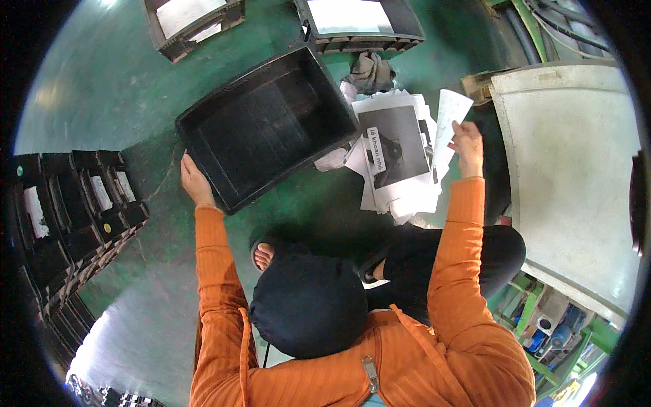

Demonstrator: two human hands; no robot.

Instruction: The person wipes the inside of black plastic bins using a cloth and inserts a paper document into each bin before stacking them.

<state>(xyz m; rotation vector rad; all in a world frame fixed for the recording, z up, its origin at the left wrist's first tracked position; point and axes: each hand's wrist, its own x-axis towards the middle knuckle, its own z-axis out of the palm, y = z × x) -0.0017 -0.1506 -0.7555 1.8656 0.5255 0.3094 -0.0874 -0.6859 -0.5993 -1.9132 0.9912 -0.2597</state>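
Note:
A black plastic crate [264, 129] with nothing in it lies at an angle in front of me. My left hand [196, 180] grips its left side near the near corner, the fingers partly hidden by the wall. To the right of the crate is an untidy pile of printed paper sheets [400, 146], the top one bearing a dark picture. Over the right edge of that pile, my right hand [468, 144] pinches a curled white sheet of paper [449, 122] between thumb and fingers, lifting it upright.
A crumpled grey cloth [371, 72] sits beyond the pile. Two more black crates [366, 42] with paper inside stand at the far side. Stacked black crates [81, 217] rise on the left. A white-topped table [569, 169] on a green frame borders my right.

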